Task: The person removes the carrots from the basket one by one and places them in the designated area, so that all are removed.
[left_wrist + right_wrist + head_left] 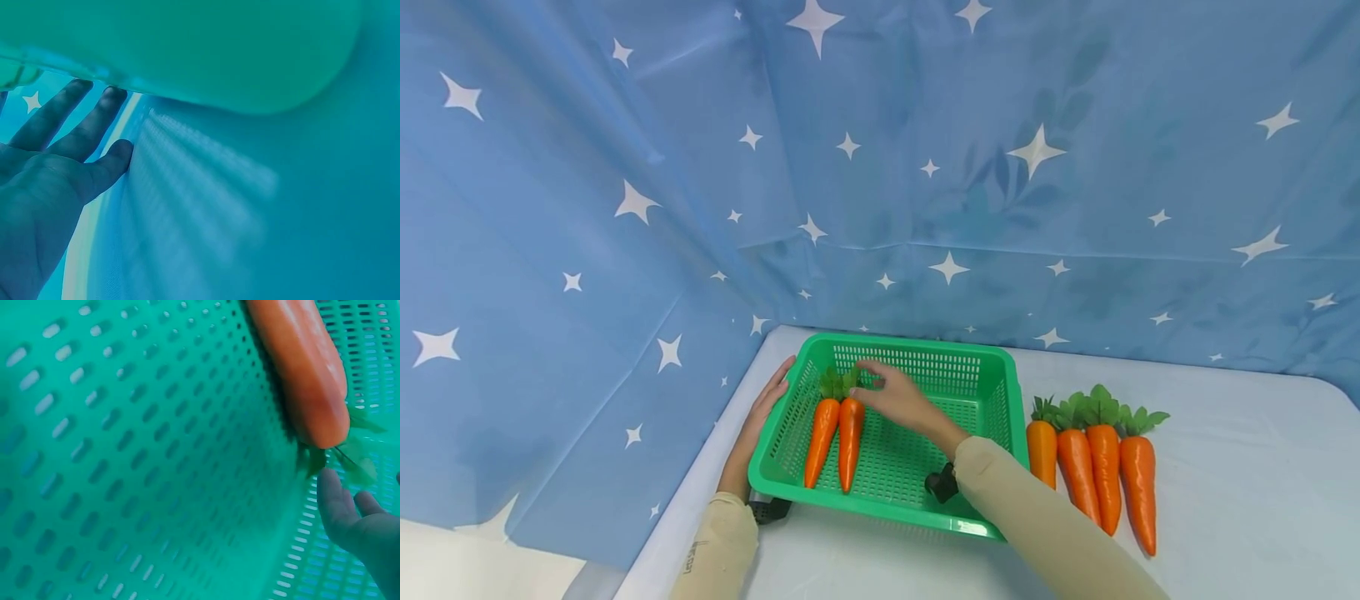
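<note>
Arranging of two carrots [851, 442] inside the green basket [880, 510] is judged in hand: its side is touched by the spread left hand [766, 408], the right hand [898, 400] is held loosely parted at the leaves [832, 383], contact unclear, and clean withdrawal is probably called for.

Dark lettering [690, 557] runs along the left sleeve [722, 533], behind the left hand [765, 408]. It is too small to read with certainty.

Carrot [1041, 450] partly behind right sleeve [1048, 523]
</note>
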The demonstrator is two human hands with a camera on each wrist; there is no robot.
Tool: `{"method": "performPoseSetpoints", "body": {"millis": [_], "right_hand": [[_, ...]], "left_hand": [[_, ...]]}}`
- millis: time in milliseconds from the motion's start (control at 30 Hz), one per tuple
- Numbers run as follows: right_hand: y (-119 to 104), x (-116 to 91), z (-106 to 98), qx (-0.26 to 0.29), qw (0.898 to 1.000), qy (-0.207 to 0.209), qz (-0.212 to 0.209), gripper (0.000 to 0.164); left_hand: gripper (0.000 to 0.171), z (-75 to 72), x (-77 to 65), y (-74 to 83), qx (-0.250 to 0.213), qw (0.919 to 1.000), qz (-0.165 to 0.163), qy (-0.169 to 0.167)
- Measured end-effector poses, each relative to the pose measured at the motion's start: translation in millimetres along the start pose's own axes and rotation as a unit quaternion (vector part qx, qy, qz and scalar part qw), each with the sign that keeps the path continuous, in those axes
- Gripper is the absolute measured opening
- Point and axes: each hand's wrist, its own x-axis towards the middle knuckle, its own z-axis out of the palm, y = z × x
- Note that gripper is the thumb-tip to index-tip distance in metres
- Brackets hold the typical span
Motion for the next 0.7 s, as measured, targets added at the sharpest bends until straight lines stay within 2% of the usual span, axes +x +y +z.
{"method": "performPoseSetpoints", "body": {"millis": [333, 700], "right_hand": [[4.2, -0.1, 10.7, 0.011, 0.999, -0.033, 0.024, 0.062], [9.9, 3.7, 22.0, 0.001, 0.998, -0.050, 0.026, 0.064]], "left_hand": [[0.062, -0.6, 1.0, -0.6, -0.020, 0.9998, 0.002, -0.007], [0.063, 0.7, 0.1, 0.2, -0.011, 0.9999, 0.007, -0.004]]}}
